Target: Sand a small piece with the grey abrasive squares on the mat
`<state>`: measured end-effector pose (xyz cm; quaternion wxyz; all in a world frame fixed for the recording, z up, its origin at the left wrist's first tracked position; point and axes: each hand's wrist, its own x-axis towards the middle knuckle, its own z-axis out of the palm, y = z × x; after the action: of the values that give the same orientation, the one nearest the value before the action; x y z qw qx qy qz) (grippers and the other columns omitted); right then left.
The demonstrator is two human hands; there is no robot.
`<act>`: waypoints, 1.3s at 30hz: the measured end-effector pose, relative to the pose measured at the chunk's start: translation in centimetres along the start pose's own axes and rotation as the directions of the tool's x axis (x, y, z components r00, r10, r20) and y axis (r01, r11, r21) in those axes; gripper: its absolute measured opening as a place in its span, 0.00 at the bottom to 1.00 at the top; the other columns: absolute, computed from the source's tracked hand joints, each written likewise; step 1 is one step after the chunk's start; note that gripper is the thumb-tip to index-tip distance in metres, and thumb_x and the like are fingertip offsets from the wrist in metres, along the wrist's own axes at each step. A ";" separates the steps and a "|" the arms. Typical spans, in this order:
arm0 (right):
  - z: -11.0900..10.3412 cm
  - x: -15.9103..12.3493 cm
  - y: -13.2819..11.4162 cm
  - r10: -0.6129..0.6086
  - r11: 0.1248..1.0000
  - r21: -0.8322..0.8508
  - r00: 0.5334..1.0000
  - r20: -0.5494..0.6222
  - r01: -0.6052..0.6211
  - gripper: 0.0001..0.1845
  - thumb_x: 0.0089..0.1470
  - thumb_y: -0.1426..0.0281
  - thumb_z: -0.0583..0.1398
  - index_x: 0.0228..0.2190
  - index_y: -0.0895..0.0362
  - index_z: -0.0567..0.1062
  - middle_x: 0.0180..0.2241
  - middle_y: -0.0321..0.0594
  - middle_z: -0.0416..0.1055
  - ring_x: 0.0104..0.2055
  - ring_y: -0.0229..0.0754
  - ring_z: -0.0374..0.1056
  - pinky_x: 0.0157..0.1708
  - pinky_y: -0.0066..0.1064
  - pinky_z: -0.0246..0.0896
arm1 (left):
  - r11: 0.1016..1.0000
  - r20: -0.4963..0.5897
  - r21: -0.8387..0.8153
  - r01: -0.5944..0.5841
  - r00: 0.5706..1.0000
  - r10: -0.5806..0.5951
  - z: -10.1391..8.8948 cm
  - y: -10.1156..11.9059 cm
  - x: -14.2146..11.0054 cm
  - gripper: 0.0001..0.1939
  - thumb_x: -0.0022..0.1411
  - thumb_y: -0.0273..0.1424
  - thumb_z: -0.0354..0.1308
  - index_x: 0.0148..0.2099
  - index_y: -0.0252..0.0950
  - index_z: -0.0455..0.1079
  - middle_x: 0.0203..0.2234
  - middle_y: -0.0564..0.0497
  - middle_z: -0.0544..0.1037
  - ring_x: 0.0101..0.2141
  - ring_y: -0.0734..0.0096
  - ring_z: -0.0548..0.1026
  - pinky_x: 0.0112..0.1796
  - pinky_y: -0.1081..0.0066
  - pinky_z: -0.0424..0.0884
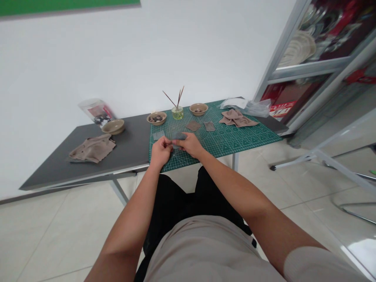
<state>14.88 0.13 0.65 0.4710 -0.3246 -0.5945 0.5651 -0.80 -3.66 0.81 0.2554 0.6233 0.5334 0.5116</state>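
My left hand (161, 151) is closed in a pinch, its fingertips meeting those of my right hand above the mat's near edge. What it pinches is too small and hidden to name. My right hand (192, 145) is closed on a grey sheet (178, 136) that looks like sandpaper, folded or bent between thumb and fingers. Just beyond my left hand lies a pale grey square (159, 135). Two brownish squares (193, 125) rest on the green cutting mat (232, 140) past my right hand.
A bowl (156, 118) holds dark round pieces. Near it stand a small glass jar (177, 112) with thin sticks and another bowl (198, 109). Brown cloths (237, 118) lie at both sides. A third bowl (113, 127) and a clear tub (96, 111) stand left, plastic bags (249, 105) right.
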 end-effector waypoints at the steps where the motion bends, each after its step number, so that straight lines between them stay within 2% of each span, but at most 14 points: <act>1: 0.0 0.0 0.0 0.000 1.000 0.031 1.000 -0.002 0.000 0.23 0.39 0.53 0.72 0.26 0.58 0.73 0.19 0.30 0.65 0.18 0.32 0.58 0.17 0.26 0.50 | 0.999 0.017 -0.049 0.022 1.000 -0.022 0.0 0.0 0.1 0.05 0.49 0.26 0.58 0.28 0.39 0.64 0.17 0.57 0.70 0.21 0.73 0.68 0.26 0.72 0.65; 4: 0.0 0.1 -0.1 -0.002 0.996 0.091 1.000 -0.012 0.003 0.24 0.37 0.54 0.73 0.25 0.57 0.72 0.19 0.30 0.65 0.19 0.32 0.58 0.17 0.26 0.50 | 0.986 0.052 -0.162 0.046 0.998 -0.038 -0.1 0.1 0.2 0.08 0.49 0.28 0.61 0.28 0.39 0.63 0.18 0.57 0.72 0.21 0.73 0.70 0.27 0.71 0.68; 9: 0.1 0.0 -0.4 -0.029 0.993 0.114 0.998 -0.064 0.036 0.23 0.39 0.54 0.72 0.26 0.57 0.72 0.20 0.31 0.67 0.20 0.33 0.59 0.18 0.27 0.53 | 0.962 0.026 -0.272 0.009 1.000 -0.002 -0.2 0.1 0.5 0.08 0.53 0.32 0.63 0.32 0.39 0.66 0.19 0.57 0.73 0.22 0.73 0.73 0.28 0.70 0.72; 17: 0.2 0.1 -0.4 -0.030 0.981 0.182 0.983 -0.181 0.063 0.20 0.40 0.58 0.71 0.27 0.56 0.71 0.24 0.31 0.68 0.24 0.33 0.62 0.22 0.26 0.57 | 0.944 -0.024 -0.331 0.004 1.000 -0.012 0.1 0.0 0.5 0.12 0.55 0.37 0.64 0.38 0.39 0.68 0.26 0.54 0.75 0.29 0.70 0.77 0.34 0.66 0.77; 21: 0.1 0.4 0.0 -0.033 0.973 0.220 0.987 -0.158 0.068 0.19 0.40 0.59 0.71 0.28 0.57 0.72 0.26 0.32 0.68 0.25 0.33 0.62 0.22 0.27 0.57 | 0.951 -0.036 -0.308 0.012 0.999 -0.024 0.2 -0.1 0.5 0.12 0.54 0.36 0.64 0.39 0.39 0.68 0.27 0.56 0.73 0.29 0.71 0.77 0.35 0.65 0.78; 26: 0.0 0.5 0.2 -0.025 0.965 0.256 0.996 -0.090 0.047 0.20 0.41 0.59 0.71 0.31 0.57 0.71 0.26 0.32 0.71 0.24 0.33 0.65 0.21 0.25 0.59 | 0.970 0.045 -0.244 0.014 0.999 -0.003 0.4 -0.4 0.5 0.10 0.54 0.35 0.64 0.36 0.38 0.68 0.25 0.56 0.73 0.28 0.73 0.76 0.35 0.68 0.77; 32: -0.2 0.6 0.4 -0.010 0.950 0.311 1.000 -0.012 0.013 0.25 0.44 0.57 0.71 0.37 0.54 0.68 0.27 0.32 0.73 0.25 0.37 0.71 0.18 0.25 0.61 | 0.953 0.014 -0.295 0.066 0.998 -0.065 0.5 -0.5 0.5 0.16 0.50 0.33 0.67 0.40 0.39 0.68 0.25 0.56 0.76 0.27 0.72 0.77 0.34 0.69 0.76; 39: -0.2 0.7 0.6 -0.048 0.952 0.304 0.999 0.022 0.039 0.23 0.41 0.60 0.72 0.32 0.56 0.67 0.23 0.29 0.71 0.23 0.33 0.67 0.20 0.24 0.59 | 0.998 -0.032 -0.054 0.040 0.999 -0.042 -0.2 0.5 0.3 0.06 0.51 0.32 0.65 0.32 0.35 0.75 0.21 0.55 0.76 0.24 0.75 0.71 0.28 0.74 0.66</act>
<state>14.72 0.96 0.15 0.5188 -0.2271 -0.5146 0.6438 -0.82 -3.59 1.46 0.2733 0.5966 0.5365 0.5306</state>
